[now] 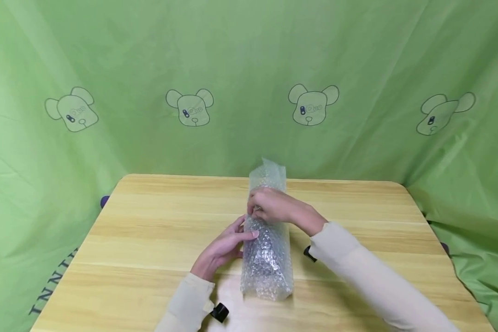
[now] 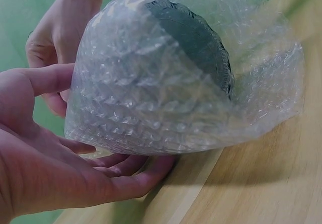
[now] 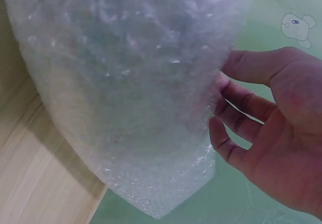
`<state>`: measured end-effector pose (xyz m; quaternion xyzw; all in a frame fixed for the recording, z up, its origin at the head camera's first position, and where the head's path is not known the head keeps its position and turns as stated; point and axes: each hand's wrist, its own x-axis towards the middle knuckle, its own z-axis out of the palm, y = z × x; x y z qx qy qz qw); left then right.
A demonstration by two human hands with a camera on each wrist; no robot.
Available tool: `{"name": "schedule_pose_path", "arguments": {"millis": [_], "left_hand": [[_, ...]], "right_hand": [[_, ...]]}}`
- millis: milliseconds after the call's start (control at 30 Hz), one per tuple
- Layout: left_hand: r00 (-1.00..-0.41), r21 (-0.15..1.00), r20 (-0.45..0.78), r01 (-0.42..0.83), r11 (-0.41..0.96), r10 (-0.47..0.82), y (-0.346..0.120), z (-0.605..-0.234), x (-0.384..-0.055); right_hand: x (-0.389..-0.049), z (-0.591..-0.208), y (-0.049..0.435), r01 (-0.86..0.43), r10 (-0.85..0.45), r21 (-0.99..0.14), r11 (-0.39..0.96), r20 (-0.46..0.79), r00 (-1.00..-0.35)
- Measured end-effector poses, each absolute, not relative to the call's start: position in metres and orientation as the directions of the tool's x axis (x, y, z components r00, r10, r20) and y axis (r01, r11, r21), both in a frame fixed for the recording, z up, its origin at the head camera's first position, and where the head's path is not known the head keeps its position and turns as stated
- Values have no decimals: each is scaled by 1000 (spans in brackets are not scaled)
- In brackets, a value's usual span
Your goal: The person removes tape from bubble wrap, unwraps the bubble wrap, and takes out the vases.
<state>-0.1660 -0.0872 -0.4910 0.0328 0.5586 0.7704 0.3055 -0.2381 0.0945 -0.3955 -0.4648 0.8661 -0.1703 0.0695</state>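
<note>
A long bundle of clear bubble wrap point(image 1: 267, 272) lies lengthwise on the wooden table, its far end reaching the back edge. Inside it, the left wrist view shows the dark round end point(image 2: 196, 45) of an object with a ridged rim; the rest of that object is blurred by the layers. My left hand point(image 1: 226, 242) holds the bundle from the left side, thumb on top and fingers low along its underside. Reaching across from the right, my right hand point(image 1: 271, 205) pinches the bubble wrap farther up, thumb and fingertips at its left edge point(image 3: 216, 88).
The wooden table point(image 1: 149, 240) has rounded far corners. Behind and beside it hangs a green curtain point(image 1: 249, 46) printed with bear heads. A black wrist-camera piece point(image 1: 220, 312) sits at the left cuff, another point(image 1: 310, 253) near the right cuff.
</note>
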Motion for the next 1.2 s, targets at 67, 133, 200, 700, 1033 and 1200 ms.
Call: {"name": "schedule_pose_path", "arguments": {"millis": [67, 133, 200, 700, 1033, 1200], "left_hand": [[-812, 880, -292, -435, -191, 505, -88, -491, -166], [-812, 879, -291, -435, -192, 506, -88, -491, -166], [-811, 880, -291, -436, -192, 507, -88, -491, -167], [-810, 884, -284, -429, -188, 512, -87, -491, -167], [-813, 883, -288, -430, -189, 506, -89, -492, -167], [-812, 879, -292, -436, -193, 505, -89, -493, -165]], "right_hand": [[-240, -397, 94, -787, -835, -363, 498, 44, -549], [-241, -398, 94, -793, -841, -364, 489, 47, -540], [-241, -399, 93, -795, -844, -366, 484, 44, -534], [-243, -401, 93, -766, -837, -379, 518, -39, -547], [-243, -394, 102, -732, -832, -485, 479, 17, -555], [-238, -394, 106, -739, -830, -507, 443, 80, -553]]}}
